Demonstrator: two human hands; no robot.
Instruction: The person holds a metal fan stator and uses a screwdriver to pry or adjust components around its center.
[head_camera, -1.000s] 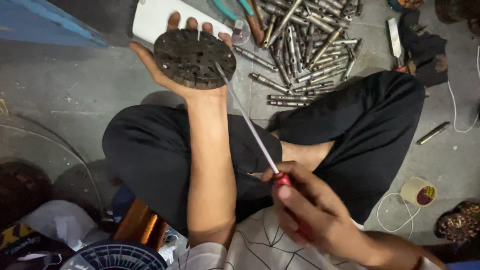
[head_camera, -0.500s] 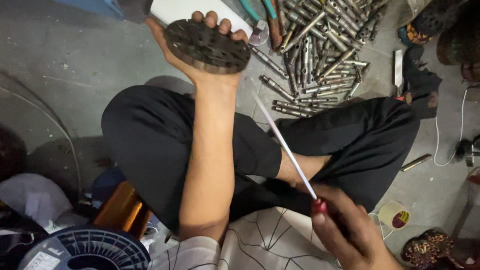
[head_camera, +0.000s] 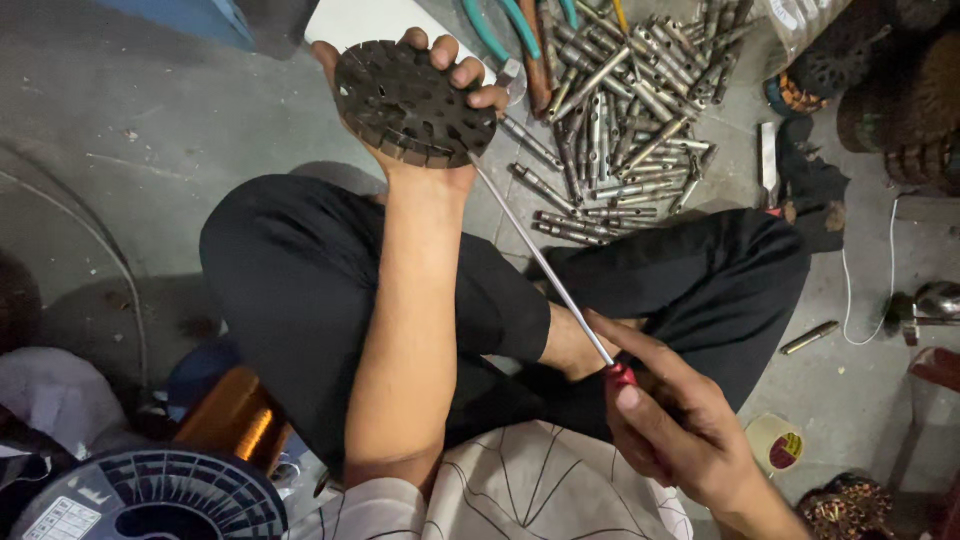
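Observation:
My left hand (head_camera: 437, 95) holds a dark round slotted metal disc (head_camera: 412, 103) out over the concrete floor, fingers curled over its far rim. My right hand (head_camera: 672, 420) grips the red handle of a long thin screwdriver (head_camera: 545, 265). Its steel shaft runs up and left, and the tip meets the disc's lower right edge. My crossed legs in black trousers (head_camera: 300, 290) lie beneath both arms.
A heap of metal rods and shafts (head_camera: 620, 110) lies on the floor beyond the disc, with teal-handled pliers (head_camera: 500, 30) and a white board (head_camera: 370, 20). A copper wire spool (head_camera: 235, 420) and a fan grille (head_camera: 170, 495) sit at lower left; a tape roll (head_camera: 778, 445) at right.
The view has shifted, so the disc and hands sit further right in frame. The screwdriver tip now touches the disc's lower right edge again, after hanging below it half a second ago.

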